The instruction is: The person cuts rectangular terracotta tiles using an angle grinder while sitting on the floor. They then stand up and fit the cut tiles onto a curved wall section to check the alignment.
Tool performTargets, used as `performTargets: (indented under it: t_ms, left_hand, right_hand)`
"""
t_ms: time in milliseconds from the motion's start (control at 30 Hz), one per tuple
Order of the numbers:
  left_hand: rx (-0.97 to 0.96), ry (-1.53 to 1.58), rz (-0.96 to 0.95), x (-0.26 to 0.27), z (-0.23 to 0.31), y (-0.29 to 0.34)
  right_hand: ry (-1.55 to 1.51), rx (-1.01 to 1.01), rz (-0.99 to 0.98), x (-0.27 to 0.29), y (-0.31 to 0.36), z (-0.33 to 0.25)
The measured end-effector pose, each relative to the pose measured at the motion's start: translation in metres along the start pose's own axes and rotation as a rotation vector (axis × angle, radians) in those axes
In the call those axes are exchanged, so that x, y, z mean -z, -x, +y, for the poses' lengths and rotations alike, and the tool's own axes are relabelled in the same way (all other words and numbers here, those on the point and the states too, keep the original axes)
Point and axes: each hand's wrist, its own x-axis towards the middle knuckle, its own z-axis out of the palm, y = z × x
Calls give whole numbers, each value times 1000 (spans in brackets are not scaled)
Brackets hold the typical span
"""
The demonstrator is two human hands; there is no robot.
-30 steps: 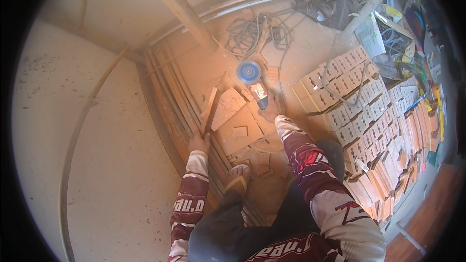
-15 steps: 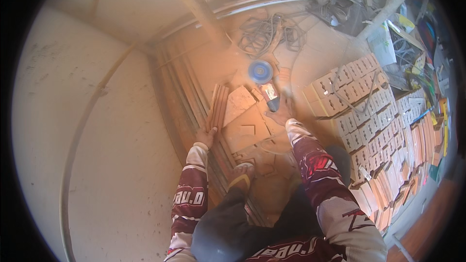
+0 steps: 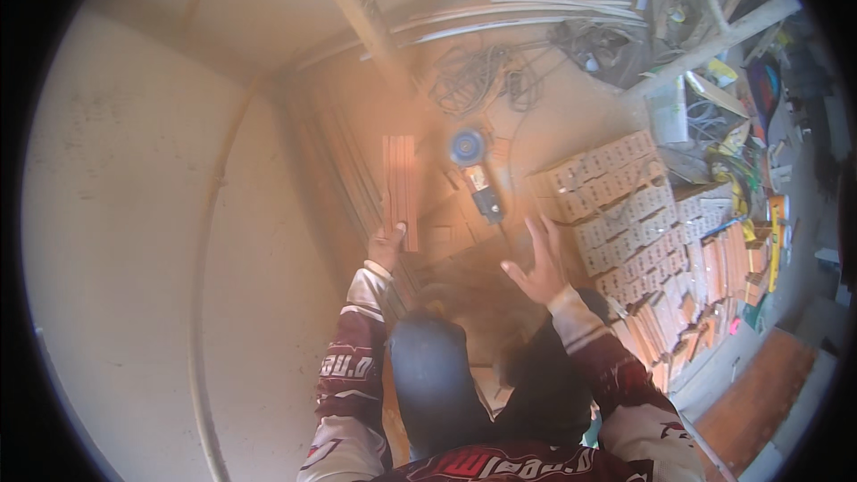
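Observation:
My left hand (image 3: pixel 386 246) is closed on the near end of a bundle of thin reddish-brown tile strips (image 3: pixel 400 180), held upright in the picture beside the wall. My right hand (image 3: pixel 541 266) is empty, with its fingers spread and raised. Just ahead of that hand lies an angle grinder (image 3: pixel 488 204) on the dusty floor, its blue disc (image 3: pixel 466 147) pointing away from me. The grinder is apart from both hands. Orange dust blurs the floor pieces between my hands.
Stacked cartons (image 3: pixel 616 205) stand at the right, with cut tile strips (image 3: pixel 665 326) nearer me. Coiled cable (image 3: pixel 469 80) lies beyond the grinder. Long strips (image 3: pixel 335 161) run along the left wall (image 3: pixel 134 232). A pole (image 3: pixel 353 0) comes down at the far side.
My right hand has let go of the grinder and drawn back toward me, fingers spreading. My left hand still holds the tile strips, now turned more upright. The view has shifted.

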Motion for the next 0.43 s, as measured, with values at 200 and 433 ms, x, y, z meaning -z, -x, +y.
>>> performTargets:
  t_ms: [200,433]
  left_hand:
    - [-150,86,34,-46,93,24]
    - [-205,86,-139,-136,211,98]
  right_hand:
    - [75,-201,-219,100,147,39]
    - [-1044,-1397,-95,137,352,45]
